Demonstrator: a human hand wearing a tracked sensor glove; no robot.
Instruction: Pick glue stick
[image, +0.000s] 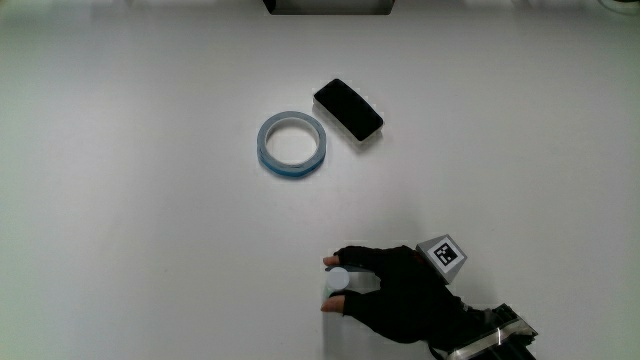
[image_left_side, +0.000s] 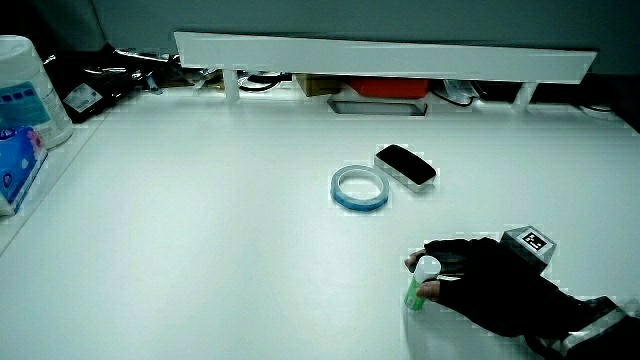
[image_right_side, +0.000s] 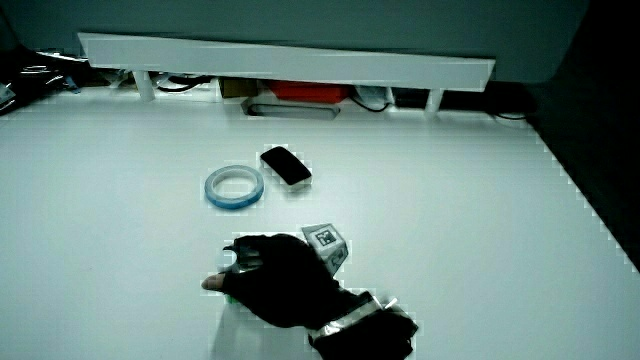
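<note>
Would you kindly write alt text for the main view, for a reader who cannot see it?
The gloved hand grips an upright glue stick on a white table. Farther from the person lie a blue tape roll and, beside it, a black eraser.

On my worktop (image: 120, 200) I see the tape ring (image: 291, 145) just beside the eraser block (image: 348, 109), the ring slightly nearer to me. Well apart from both, near the worktop's edge nearest me, the hand (image: 405, 295) closes its grip around the upright glue stick (image: 337, 281).
</note>
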